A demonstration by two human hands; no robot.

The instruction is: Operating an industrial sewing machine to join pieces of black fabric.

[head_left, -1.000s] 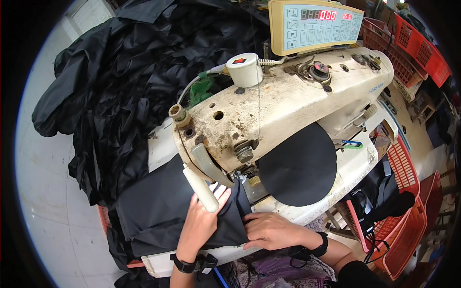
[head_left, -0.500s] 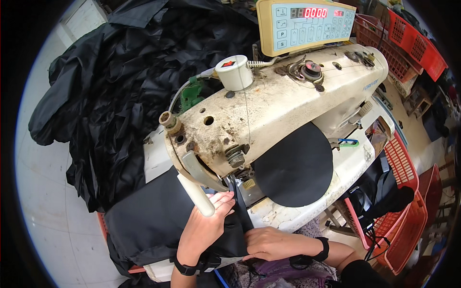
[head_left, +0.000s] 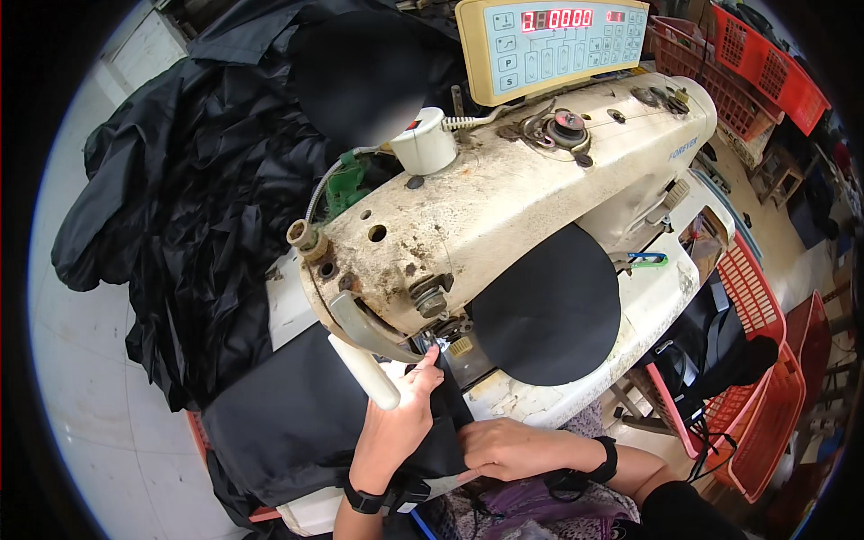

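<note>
A worn cream sewing machine [head_left: 504, 207] stands before me, its needle and presser foot [head_left: 430, 340] low at the left end. Black fabric [head_left: 297, 414] lies under that end and spreads left over the machine bed. My left hand [head_left: 400, 418] is on the fabric beside the white lever [head_left: 364, 371], its index finger stretched up to the presser foot and the other fingers partly bent; I see nothing held in it. At the near right edge of the fabric, my right hand [head_left: 508, 450] is closed, with thumb and fingers pinching the edge.
A black round-edged piece [head_left: 549, 306] lies under the machine arm. Crumpled black fabric [head_left: 198, 198] heaps behind on the left. A control panel [head_left: 558, 49] rises above the machine. Blue-green thread snips [head_left: 646, 261] rest on the bed; red baskets [head_left: 751, 297] stand at right.
My left hand's fingers, flat on the fabric before, have drawn back except the index finger, now at the presser foot. My right hand stays at the fabric edge. The panel's lit digits differ.
</note>
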